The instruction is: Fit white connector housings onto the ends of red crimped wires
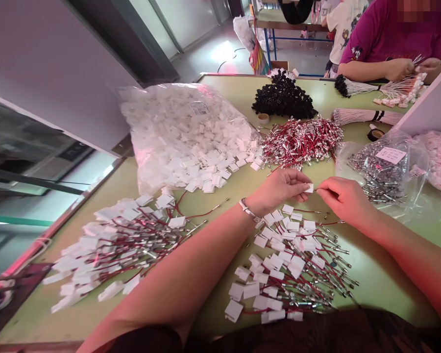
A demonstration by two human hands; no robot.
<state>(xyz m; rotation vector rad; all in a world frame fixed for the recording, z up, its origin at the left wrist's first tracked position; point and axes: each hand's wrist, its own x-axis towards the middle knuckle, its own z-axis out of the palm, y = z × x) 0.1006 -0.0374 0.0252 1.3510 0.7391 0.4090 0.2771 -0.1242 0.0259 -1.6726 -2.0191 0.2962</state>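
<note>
Between thumb and fingers, my left hand (284, 188) pinches a small white plastic connector housing (309, 188). Close to its right end, my right hand (343, 198) has thumb and forefinger pressed together on a thin dark wire (320, 189); most of that wire is hidden by the fingers. Under both hands lies a spread of red wires with white housings (275, 260) and metal ends. Just beyond my hands is a heap of loose red wires with metal terminals (301, 142). A bracelet (249, 211) circles my left wrist.
A large clear bag of white housings (191, 132) spills open at the back left. Another pile of wired housings (113, 240) lies left of my forearm. Black connectors (284, 95), tape rolls (375, 134) and a bag of metal parts (382, 166) stand farther back. A co-worker (393, 44) handles white wires opposite.
</note>
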